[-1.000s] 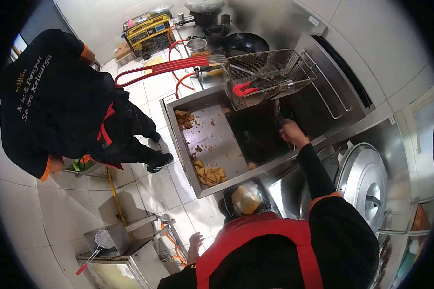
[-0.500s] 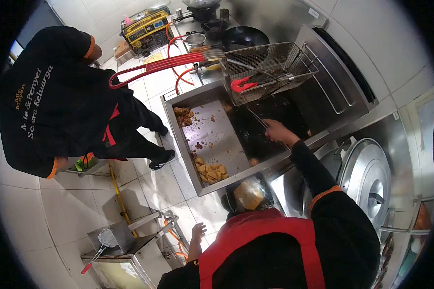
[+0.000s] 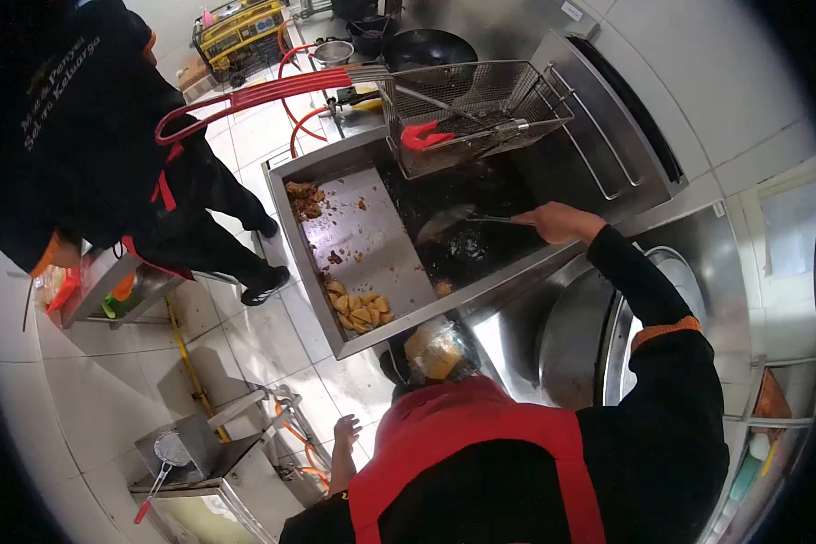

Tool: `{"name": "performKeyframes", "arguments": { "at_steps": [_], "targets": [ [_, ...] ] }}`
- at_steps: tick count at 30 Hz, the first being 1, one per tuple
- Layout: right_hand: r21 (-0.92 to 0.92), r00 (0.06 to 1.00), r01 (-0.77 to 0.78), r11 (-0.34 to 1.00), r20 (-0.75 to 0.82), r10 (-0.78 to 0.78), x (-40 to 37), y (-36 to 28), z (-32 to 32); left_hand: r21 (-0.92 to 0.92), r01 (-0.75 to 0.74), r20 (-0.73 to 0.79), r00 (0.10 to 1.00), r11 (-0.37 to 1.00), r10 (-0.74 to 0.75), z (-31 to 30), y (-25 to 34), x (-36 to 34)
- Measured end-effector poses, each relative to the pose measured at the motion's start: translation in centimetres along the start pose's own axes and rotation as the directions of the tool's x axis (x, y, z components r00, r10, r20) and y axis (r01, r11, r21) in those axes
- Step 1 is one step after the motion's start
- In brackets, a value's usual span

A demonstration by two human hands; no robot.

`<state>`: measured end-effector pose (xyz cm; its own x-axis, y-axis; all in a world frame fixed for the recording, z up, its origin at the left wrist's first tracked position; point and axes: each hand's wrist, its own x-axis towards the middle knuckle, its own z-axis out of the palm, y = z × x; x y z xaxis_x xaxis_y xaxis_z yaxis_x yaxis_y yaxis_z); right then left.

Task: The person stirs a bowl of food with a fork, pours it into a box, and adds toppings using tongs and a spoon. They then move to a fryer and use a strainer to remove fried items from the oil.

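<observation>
My right hand (image 3: 558, 223) is closed round the handle of a metal skimmer (image 3: 444, 221), whose round head lies over the dark oil (image 3: 480, 258) of the fryer. My left hand (image 3: 346, 429) hangs low at my left side, fingers apart, holding nothing. On the steel tray (image 3: 372, 231) beside the oil lie pale fried pieces (image 3: 361, 310) at the near corner and brown crumbs (image 3: 305, 200) at the far corner. A wire basket (image 3: 480, 113) with a red handle rests above the back of the fryer, with red-tipped tongs (image 3: 424, 136) in it.
At the left stands a person in black (image 3: 91, 136), facing away. Behind the fryer are a black wok (image 3: 429, 49) and a yellow generator (image 3: 243, 38). A large round metal lid (image 3: 671, 281) leans at the right. A small strainer (image 3: 171, 448) sits at lower left.
My right hand has turned and moved right relative to the fryer, and the skimmer's head now shows over the oil. The view has shifted, and the lid at the right is seen more edge-on.
</observation>
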<state>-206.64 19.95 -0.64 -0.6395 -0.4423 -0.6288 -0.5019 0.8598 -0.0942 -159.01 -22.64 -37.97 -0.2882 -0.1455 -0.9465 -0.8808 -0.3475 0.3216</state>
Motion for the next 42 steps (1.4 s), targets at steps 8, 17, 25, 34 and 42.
{"name": "performKeyframes", "arguments": {
  "at_steps": [8, 17, 25, 34, 42],
  "targets": [
    [0.011, 0.998, 0.039, 0.999, -0.059, -0.038, -6.4, 0.4, -3.9, -0.036, -0.022, 0.017, 1.000, 0.999, 0.023, 2.1, 0.7, -0.5],
    [-0.165, 0.935, -0.318, 0.934, -0.218, 0.280, -6.7, 6.7, 2.1, 0.015, 0.076, -0.036, 0.997, 0.997, -0.075, 2.1, -0.4, -0.8],
    [-0.004, 0.908, -0.418, 0.909, 0.016, 0.418, -6.4, 9.0, 3.1, -0.010, 0.053, -0.010, 0.999, 0.999, -0.053, 1.9, 0.2, -1.2],
    [0.294, 0.823, -0.556, 0.777, 0.325, 0.466, -4.3, 8.3, -1.3, 0.043, 0.068, -0.050, 0.997, 0.997, -0.066, 1.7, -0.4, -1.2],
    [0.240, 0.858, -0.420, 0.875, 0.420, 0.296, -1.7, 6.4, -2.0, 0.073, 0.068, -0.059, 0.996, 0.995, -0.063, 2.0, -0.2, -1.7]
  ]
}}
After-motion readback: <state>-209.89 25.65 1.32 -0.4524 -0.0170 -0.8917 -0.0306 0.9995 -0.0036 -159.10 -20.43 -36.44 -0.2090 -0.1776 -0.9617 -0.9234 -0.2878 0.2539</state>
